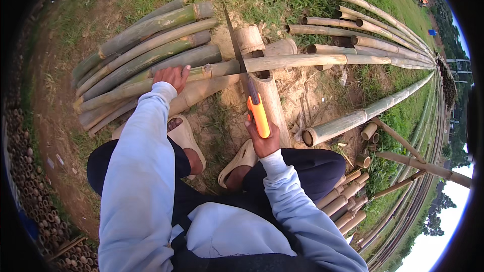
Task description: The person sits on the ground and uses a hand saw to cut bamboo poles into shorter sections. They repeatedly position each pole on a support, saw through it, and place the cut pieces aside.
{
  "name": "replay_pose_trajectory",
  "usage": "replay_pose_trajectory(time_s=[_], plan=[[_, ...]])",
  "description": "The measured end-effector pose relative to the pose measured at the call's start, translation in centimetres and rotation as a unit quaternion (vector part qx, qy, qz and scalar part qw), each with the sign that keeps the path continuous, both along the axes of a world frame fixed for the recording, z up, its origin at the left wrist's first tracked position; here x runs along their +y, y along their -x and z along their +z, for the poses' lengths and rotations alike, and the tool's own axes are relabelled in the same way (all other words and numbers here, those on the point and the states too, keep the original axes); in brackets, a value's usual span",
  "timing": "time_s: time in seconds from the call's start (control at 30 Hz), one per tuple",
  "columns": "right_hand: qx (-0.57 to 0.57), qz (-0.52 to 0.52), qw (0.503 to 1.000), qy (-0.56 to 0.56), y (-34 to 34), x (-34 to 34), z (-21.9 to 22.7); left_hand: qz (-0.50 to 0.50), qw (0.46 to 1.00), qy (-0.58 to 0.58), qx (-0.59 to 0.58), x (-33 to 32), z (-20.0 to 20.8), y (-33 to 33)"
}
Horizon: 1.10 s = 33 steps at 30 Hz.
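A long bamboo pole (302, 60) lies crosswise in front of me, resting over a notched bamboo block (272, 95) on the ground. My right hand (265, 140) is closed around the orange handle of a handsaw (237, 43). The dark blade crosses the pole beside the block, its tip pointing away from me; how deep it sits in the pole I cannot tell. To the left, my left hand (172, 77) wraps over the pole from above, thumb out along it. Next to that hand lies a pile of cut bamboo lengths (151, 30).
More long poles (373, 30) spread out at the far right. A thick pole (353, 118) lies nearer on the right. Short bamboo pieces (348, 204) are stacked by my right knee, beside a pole frame (423, 166). Many cut ends (45, 196) are heaped at the left edge.
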State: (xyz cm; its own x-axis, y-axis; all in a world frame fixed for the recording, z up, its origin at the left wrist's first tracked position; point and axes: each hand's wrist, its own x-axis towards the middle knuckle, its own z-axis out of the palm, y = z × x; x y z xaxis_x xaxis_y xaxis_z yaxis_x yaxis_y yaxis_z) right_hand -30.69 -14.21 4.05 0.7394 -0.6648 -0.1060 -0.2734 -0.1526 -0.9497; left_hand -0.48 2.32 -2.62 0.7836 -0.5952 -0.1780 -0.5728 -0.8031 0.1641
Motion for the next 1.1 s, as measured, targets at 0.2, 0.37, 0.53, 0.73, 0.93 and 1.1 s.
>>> replay_pose_trajectory(time_s=[0.2, 0.37, 0.53, 0.73, 0.93, 1.1], plan=[[0.010, -0.003, 0.997, 0.075, 0.4, -1.7, -1.4, 0.028, 0.999, -0.017, 0.028, -1.4, 0.6, 0.9], [0.005, -0.006, 0.996, 0.089, -1.3, -0.4, 1.2, 0.035, 0.998, -0.031, 0.037, -1.2, 0.9, 0.6], [0.063, 0.020, 0.997, 0.049, 7.5, 1.9, 5.7, 0.030, 0.999, -0.005, 0.010, -1.3, 0.8, -0.2], [0.112, -0.002, 0.994, 0.005, 12.6, 3.9, 8.7, 0.027, 0.999, -0.029, 0.001, -0.7, 0.6, 0.6], [-0.005, -0.006, 0.996, 0.087, 2.4, 0.7, 1.2, 0.037, 0.999, -0.015, 0.009, -2.0, 1.1, -1.2], [0.051, -0.020, 0.998, 0.019, 8.6, 3.5, 4.3, 0.047, 0.999, 0.007, -0.016, -1.8, 0.5, -0.8]])
